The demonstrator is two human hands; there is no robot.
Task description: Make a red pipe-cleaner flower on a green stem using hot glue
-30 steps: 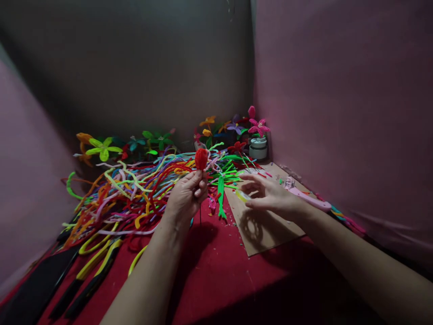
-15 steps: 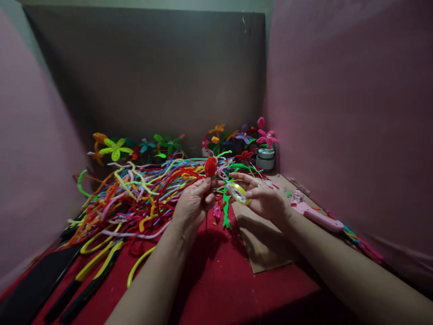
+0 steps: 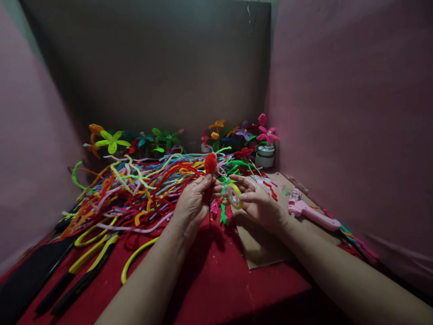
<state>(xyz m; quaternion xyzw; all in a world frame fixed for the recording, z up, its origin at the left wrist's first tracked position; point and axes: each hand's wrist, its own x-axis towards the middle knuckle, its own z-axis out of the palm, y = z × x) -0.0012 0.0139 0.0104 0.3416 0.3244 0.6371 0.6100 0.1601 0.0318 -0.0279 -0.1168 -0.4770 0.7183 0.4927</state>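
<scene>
My left hand (image 3: pixel 196 196) is closed on the stem of a red pipe-cleaner flower bud (image 3: pixel 210 163), which stands upright above the thumb; a thin dark stem end hangs below the fist. Close by on the right, my right hand (image 3: pixel 259 201) holds a roll of yellow tape (image 3: pixel 234 195) between thumb and fingers, its ring turned toward me. Whether a strip of tape runs from the roll to the stem is too small to tell. A green pipe-cleaner piece (image 3: pixel 223 214) lies beneath and between the hands.
A heap of coloured pipe cleaners (image 3: pixel 135 185) spreads at the left, with yellow-and-black pliers (image 3: pixel 89 259) before it. Finished flowers (image 3: pixel 113 142) stand along the back wall. Cardboard (image 3: pixel 260 248) and a pink glue gun (image 3: pixel 314 215) lie at the right on the red cloth (image 3: pixel 216 289).
The tape roll has turned and shifted slightly left and down in my right hand. My left hand still holds the red bud. The whole view has shifted a little.
</scene>
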